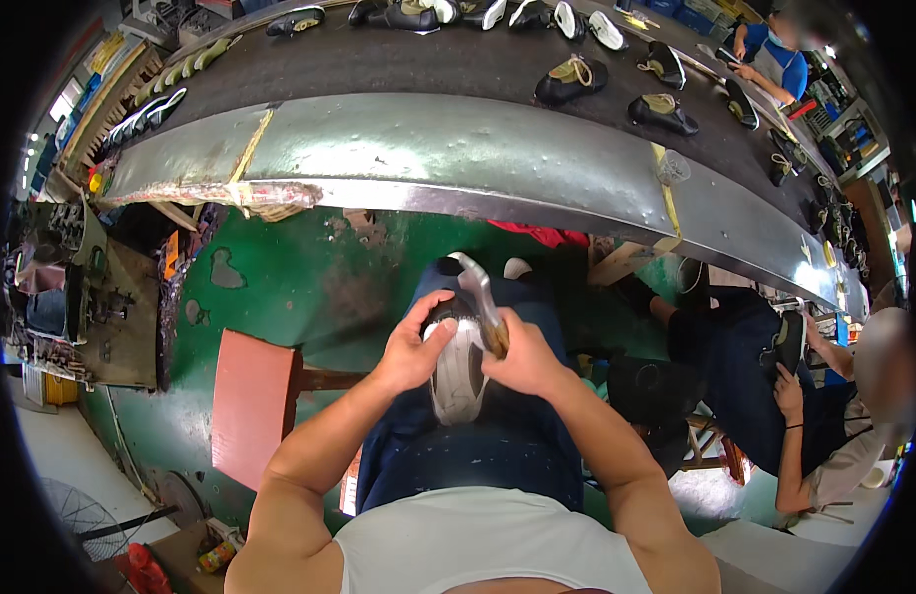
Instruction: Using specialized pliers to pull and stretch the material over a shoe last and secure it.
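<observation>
A shoe [456, 387] with a pale sole and a dark upper lies on my lap, its sole facing up. My left hand [415, 346] is closed round the far part of the shoe, with the thumb on the sole side and the fingers along the dark upper. In my right hand [524, 358] is a hammer [475, 281], gripped by its short wooden handle. Its metal head hangs over the far end of the shoe; whether it touches I cannot tell.
Ahead runs a dark conveyor belt [418, 61] with a metal edge [458, 158], carrying several shoes [572, 79]. A reddish-brown board [250, 406] stands at my left. A seated co-worker [844, 426] at right holds a shoe; another person [775, 64] works across the belt. A fan [87, 525] stands lower left.
</observation>
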